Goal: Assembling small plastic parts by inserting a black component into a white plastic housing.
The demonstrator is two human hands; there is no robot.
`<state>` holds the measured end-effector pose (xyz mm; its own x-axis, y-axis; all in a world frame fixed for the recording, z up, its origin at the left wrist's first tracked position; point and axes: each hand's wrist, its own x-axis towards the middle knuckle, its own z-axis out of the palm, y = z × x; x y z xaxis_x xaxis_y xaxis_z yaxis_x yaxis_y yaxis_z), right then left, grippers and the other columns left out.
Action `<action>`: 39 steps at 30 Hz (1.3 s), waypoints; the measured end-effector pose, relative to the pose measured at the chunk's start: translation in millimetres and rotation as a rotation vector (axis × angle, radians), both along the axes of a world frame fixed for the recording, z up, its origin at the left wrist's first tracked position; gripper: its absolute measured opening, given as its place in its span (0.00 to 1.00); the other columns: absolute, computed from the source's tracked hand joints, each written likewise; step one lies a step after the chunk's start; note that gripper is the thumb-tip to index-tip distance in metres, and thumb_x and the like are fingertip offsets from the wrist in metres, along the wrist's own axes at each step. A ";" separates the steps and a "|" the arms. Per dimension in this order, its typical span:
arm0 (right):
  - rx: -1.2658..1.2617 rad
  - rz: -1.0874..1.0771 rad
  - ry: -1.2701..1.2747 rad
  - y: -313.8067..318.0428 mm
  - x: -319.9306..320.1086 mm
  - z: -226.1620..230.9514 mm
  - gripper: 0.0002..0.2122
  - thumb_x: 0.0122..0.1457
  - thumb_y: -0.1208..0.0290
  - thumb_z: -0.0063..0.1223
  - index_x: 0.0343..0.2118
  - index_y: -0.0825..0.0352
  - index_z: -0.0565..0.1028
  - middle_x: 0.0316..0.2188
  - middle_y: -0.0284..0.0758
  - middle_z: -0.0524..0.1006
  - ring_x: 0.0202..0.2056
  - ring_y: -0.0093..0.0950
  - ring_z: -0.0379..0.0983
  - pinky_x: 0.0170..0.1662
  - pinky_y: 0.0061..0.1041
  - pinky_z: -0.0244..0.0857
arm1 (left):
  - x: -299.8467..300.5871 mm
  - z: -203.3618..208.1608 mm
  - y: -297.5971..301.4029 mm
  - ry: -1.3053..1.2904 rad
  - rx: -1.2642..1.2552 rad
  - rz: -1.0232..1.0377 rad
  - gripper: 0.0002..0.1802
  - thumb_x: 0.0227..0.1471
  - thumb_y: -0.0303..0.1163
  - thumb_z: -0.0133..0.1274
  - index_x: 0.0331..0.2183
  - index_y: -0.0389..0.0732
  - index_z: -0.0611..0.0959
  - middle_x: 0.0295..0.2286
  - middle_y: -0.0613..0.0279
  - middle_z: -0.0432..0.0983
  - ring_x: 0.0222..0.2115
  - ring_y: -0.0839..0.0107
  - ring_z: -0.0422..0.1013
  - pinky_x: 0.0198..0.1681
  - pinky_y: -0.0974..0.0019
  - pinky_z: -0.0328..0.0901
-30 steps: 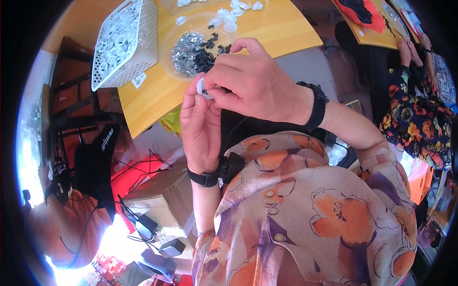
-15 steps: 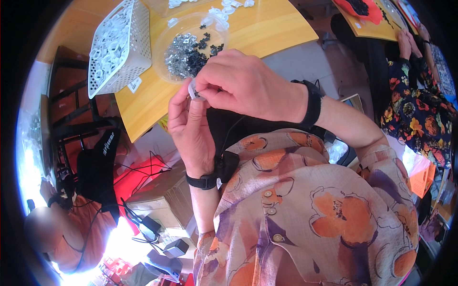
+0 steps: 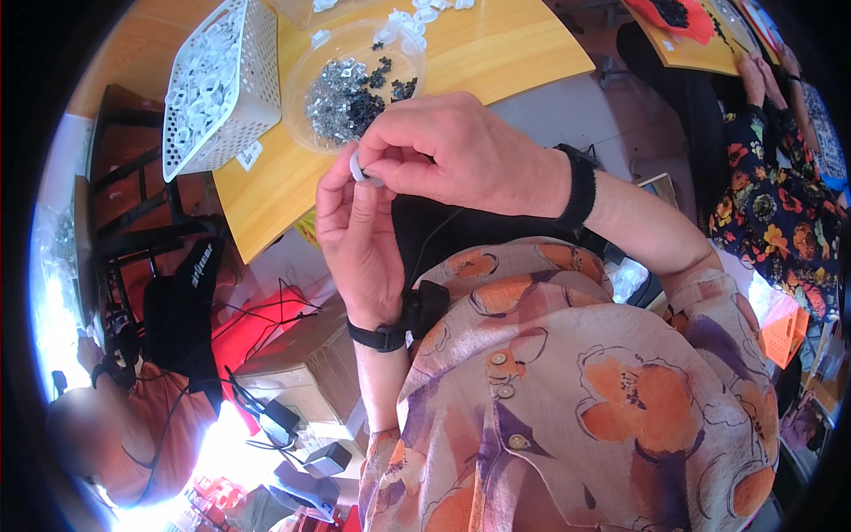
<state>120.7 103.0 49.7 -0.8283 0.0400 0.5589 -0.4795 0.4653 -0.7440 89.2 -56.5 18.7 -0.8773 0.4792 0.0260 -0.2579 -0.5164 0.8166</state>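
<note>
Between thumb and fingertips my left hand [image 3: 359,235] holds a small white plastic piece [image 3: 356,166], pale and curved at its edge. My right hand [image 3: 465,160] is pinched against that piece from the right; whatever its fingertips grip is too small and too covered to make out. Just beyond both hands stands a clear round tub [image 3: 306,111]. Inside it lie shiny clear or metallic bits [image 3: 332,99] on the left and small black parts [image 3: 403,89] on the right.
A white perforated basket [image 3: 257,111] full of translucent pieces stands left on the wooden table [image 3: 496,53]. Loose white pieces [image 3: 417,22] lie behind the tub. Cardboard boxes [image 3: 306,372] and cables are at lower left. Other people sit at left and right.
The white piece has turned slightly in my fingers, showing more edge-on. My right hand has shifted a little; both hands stay together at the same place.
</note>
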 end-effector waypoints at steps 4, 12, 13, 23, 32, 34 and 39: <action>-0.045 0.036 -0.057 0.1 -0.1 -5.3 0.05 0.52 0.73 0.52 0.28 0.69 0.73 0.23 0.42 0.75 0.28 0.41 0.73 0.31 0.33 0.67 | 0.4 -5.6 2.9 -0.038 -0.011 0.025 0.18 0.56 0.25 0.50 0.49 0.36 0.72 0.47 0.57 0.70 0.46 0.70 0.68 0.52 0.66 0.63; 0.011 -0.049 0.058 -3.6 0.4 -10.1 0.05 0.52 0.72 0.53 0.28 0.69 0.73 0.23 0.40 0.75 0.28 0.40 0.73 0.31 0.32 0.67 | 1.6 -3.0 4.8 0.034 -0.093 0.049 0.15 0.59 0.27 0.47 0.48 0.36 0.72 0.46 0.56 0.71 0.46 0.70 0.69 0.51 0.67 0.64; 0.021 -0.084 0.061 -4.7 1.5 -8.6 0.05 0.52 0.72 0.53 0.28 0.68 0.73 0.23 0.39 0.75 0.28 0.39 0.73 0.31 0.31 0.67 | 1.5 -2.1 5.9 0.054 -0.084 0.055 0.15 0.59 0.27 0.47 0.48 0.36 0.72 0.46 0.56 0.71 0.46 0.70 0.69 0.51 0.67 0.64; -0.186 -0.130 -0.151 -13.5 22.0 -0.8 0.04 0.53 0.76 0.56 0.29 0.70 0.73 0.19 0.37 0.73 0.21 0.25 0.71 0.25 0.22 0.64 | 5.2 -6.2 7.5 0.003 -0.050 -0.050 0.17 0.57 0.25 0.49 0.49 0.35 0.72 0.46 0.57 0.71 0.46 0.69 0.69 0.52 0.65 0.63; -0.302 -0.055 -0.363 4.3 -0.5 -8.2 0.07 0.56 0.75 0.53 0.36 0.70 0.76 0.22 0.33 0.76 0.23 0.17 0.70 0.28 0.18 0.65 | -32.0 -2.7 0.6 -0.240 -0.096 -0.019 0.17 0.57 0.27 0.50 0.49 0.36 0.73 0.39 0.63 0.74 0.39 0.77 0.71 0.44 0.73 0.67; -0.252 -0.107 -0.364 22.6 -6.8 -15.1 0.08 0.56 0.74 0.54 0.37 0.70 0.76 0.24 0.30 0.77 0.24 0.15 0.69 0.29 0.17 0.65 | -46.7 -1.2 -6.4 -0.281 -0.115 0.021 0.17 0.57 0.28 0.50 0.49 0.36 0.73 0.40 0.63 0.74 0.39 0.77 0.71 0.44 0.74 0.67; -0.175 -0.150 -0.481 70.2 -12.3 -12.3 0.08 0.57 0.73 0.54 0.37 0.69 0.78 0.22 0.25 0.75 0.22 0.12 0.64 0.27 0.14 0.60 | -108.7 28.1 -37.8 -0.184 -0.123 0.318 0.14 0.58 0.28 0.48 0.46 0.34 0.74 0.41 0.60 0.74 0.41 0.75 0.71 0.47 0.73 0.68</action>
